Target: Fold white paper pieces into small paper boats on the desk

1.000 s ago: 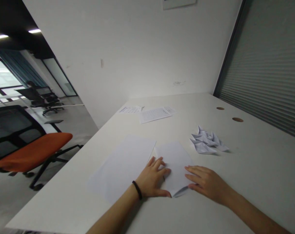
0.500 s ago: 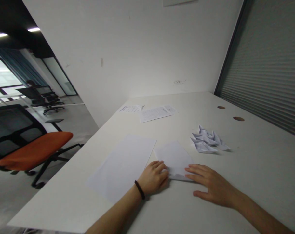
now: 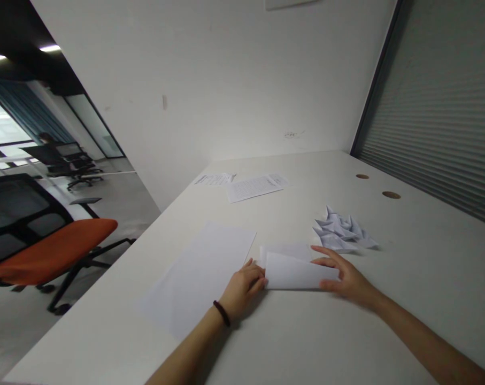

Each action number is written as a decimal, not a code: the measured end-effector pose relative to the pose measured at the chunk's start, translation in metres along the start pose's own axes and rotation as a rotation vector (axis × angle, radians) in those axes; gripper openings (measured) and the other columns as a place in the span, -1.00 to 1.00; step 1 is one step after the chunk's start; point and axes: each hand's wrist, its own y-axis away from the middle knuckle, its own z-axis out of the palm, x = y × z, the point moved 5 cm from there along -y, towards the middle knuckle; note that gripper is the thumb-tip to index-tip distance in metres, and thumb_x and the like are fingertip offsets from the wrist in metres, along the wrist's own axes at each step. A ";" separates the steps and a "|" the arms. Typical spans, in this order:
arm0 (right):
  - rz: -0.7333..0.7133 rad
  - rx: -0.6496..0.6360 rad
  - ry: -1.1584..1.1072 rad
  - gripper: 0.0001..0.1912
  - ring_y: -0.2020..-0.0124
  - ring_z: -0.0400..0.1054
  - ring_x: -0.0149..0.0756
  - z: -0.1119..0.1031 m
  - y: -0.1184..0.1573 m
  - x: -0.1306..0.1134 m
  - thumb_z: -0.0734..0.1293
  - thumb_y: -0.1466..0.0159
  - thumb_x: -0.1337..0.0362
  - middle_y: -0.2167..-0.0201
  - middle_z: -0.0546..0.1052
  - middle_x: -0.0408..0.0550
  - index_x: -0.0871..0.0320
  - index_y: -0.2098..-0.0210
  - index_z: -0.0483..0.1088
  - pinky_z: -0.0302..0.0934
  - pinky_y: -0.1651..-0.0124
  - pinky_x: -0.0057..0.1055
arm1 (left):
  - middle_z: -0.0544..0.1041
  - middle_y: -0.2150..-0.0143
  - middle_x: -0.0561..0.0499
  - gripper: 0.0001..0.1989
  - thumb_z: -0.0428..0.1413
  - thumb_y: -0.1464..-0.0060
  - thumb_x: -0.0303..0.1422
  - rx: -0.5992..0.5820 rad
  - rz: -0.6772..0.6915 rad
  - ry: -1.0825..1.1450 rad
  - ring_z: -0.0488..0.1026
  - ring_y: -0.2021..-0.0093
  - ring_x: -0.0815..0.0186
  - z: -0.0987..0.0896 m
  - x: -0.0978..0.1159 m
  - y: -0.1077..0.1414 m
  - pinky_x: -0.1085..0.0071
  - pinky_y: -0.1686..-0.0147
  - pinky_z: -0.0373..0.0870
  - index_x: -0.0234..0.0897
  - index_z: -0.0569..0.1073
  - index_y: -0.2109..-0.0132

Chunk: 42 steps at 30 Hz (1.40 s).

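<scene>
A folded sheet of white paper lies on the white table between my hands, its near flap raised in front of a paler layer behind. My left hand, with a dark band on the wrist, pinches the paper's left edge. On the other side, my right hand grips the right end, thumb in front and fingers behind. Just beyond my right hand sits a small heap of pointed folded-paper pieces. Flat white sheets lie to the left of my left hand.
Printed pages lie toward the table's far end, near the white wall. Two round holes pierce the tabletop at the right, beside a ribbed panel. An orange-seated chair stands past the left table edge; a person sits far back.
The paper's near part now stands up as a flap facing me. My right hand has gone from lying spread over the paper to gripping its right end. My left hand shifted slightly left.
</scene>
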 end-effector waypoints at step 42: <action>0.004 0.299 0.660 -0.60 0.69 0.20 -0.39 0.019 -0.007 0.008 0.12 -0.11 0.23 0.71 0.36 -0.18 0.19 0.17 0.45 0.10 0.56 -0.48 | 0.26 0.18 -0.07 -0.78 0.06 -0.02 -0.32 0.254 -0.309 -0.339 0.19 0.09 0.12 0.003 -0.003 0.001 -0.02 0.01 0.14 -0.28 0.49 0.50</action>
